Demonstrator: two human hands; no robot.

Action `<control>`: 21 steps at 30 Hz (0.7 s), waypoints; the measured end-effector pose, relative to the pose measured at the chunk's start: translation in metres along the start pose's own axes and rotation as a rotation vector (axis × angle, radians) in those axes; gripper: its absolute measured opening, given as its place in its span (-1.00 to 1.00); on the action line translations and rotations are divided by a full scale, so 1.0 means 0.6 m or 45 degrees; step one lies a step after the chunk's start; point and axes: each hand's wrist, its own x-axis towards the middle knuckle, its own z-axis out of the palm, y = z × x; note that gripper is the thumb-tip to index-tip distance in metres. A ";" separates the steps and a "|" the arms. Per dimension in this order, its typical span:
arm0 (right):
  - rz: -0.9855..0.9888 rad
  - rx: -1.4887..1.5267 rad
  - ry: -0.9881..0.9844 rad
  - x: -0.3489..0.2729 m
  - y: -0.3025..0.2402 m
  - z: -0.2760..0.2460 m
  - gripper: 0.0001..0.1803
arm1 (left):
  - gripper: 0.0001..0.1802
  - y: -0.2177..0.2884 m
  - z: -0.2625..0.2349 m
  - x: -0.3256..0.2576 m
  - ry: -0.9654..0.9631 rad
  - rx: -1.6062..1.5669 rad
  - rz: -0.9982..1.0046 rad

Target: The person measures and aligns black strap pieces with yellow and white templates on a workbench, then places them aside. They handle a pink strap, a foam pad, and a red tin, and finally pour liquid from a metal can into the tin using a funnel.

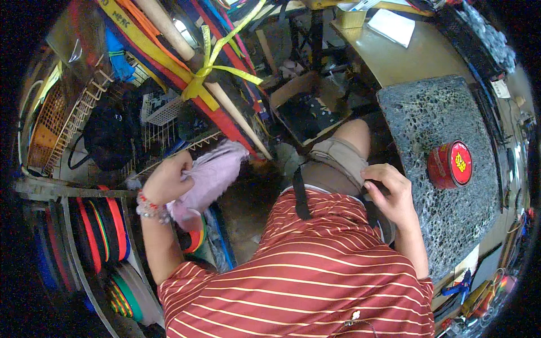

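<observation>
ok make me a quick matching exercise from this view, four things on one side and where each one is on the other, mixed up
Things:
1. left hand
2. right hand
3. round red tin
4. yellow tape measure

Places:
A. tied round a wooden pole at the top
B. gripping a pale pink cloth
C. on the dark speckled mat
D. resting at the hip, by the khaki shorts

Pairs: 1-B, 2-D, 3-C, 4-A
</observation>
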 end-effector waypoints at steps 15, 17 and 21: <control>0.059 0.088 -0.169 -0.019 -0.039 -0.029 -0.51 | -0.76 0.313 -0.118 0.065 0.209 -0.220 1.363; 0.038 -0.029 0.080 -0.038 -0.036 -0.059 -0.62 | -0.70 0.312 -0.111 0.089 0.167 -0.215 1.240; 0.321 -0.135 0.267 -0.058 -0.034 -0.095 -0.60 | -0.58 0.306 -0.052 0.135 -0.044 -0.049 0.819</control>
